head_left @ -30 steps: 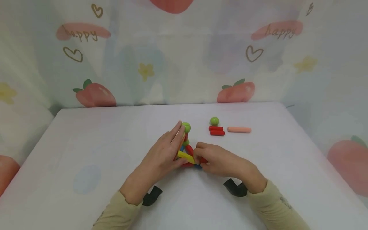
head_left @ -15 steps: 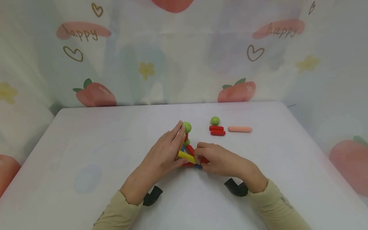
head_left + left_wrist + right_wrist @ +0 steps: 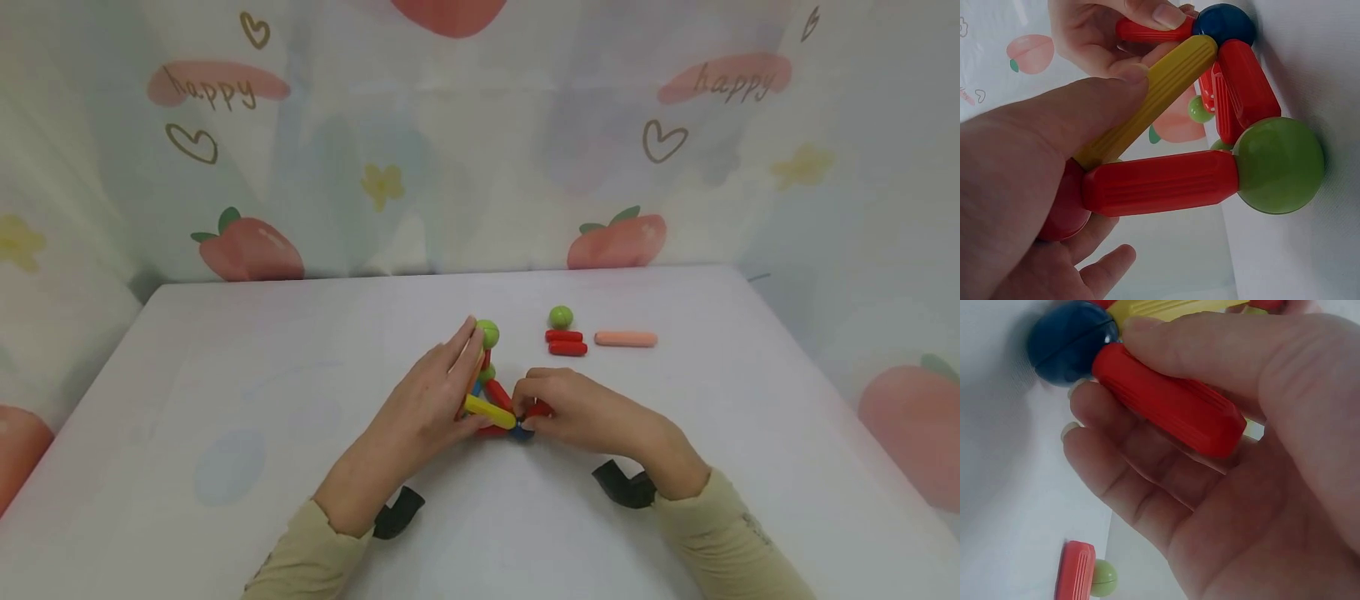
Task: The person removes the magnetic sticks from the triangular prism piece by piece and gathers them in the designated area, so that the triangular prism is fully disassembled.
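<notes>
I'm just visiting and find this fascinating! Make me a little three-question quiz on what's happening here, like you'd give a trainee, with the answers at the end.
1. Multiple choice: the red rod in the right hand meets something round at one end. What colour is it? A) green B) blue C) orange

2. True or false: the thumb of the left hand rests on the peach rod.

3. Count: in the head view, how many loose red rods lie beside the loose green ball?

Key:
1. B, it is the blue ball.
2. False, the thumb is on the yellow rod.
3. Two.
</notes>
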